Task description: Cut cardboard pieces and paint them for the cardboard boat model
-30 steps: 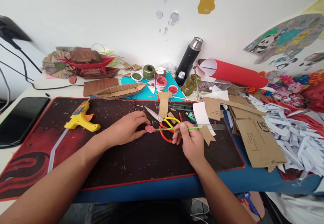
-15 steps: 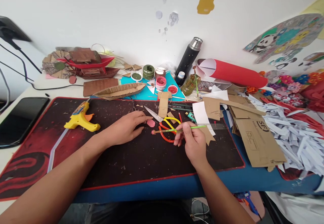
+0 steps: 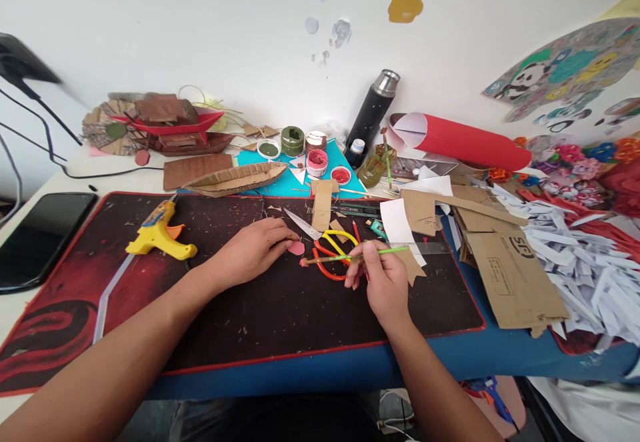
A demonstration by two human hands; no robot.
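Note:
Between the thumb and fingers of my left hand (image 3: pixel 257 249) is the edge of a small pink disc (image 3: pixel 297 248), low over the dark mat. My right hand (image 3: pixel 377 275) grips a green-handled paintbrush (image 3: pixel 345 257), its pink-smeared bristles pointing left, close to the disc but apart from it. Beneath the brush lie scissors (image 3: pixel 333 245) with yellow and orange handles, blades toward the upper left. An open jar of pink-red paint (image 3: pixel 317 162) stands behind on a blue sheet (image 3: pixel 353 182), with its paint-covered lid (image 3: pixel 341 175) alongside.
A yellow glue gun (image 3: pixel 163 232) lies left on the mat, near a phone (image 3: pixel 43 239). Behind are a cardboard boat hull (image 3: pixel 237 181), a green paint jar (image 3: pixel 293 141) and a black thermos (image 3: pixel 373 109). Cardboard (image 3: pixel 510 279) and white paper strips (image 3: pixel 585 275) fill the right side.
My left fingers have closed on the pink disc, which has shifted slightly left and down. The brush and my right hand have barely moved.

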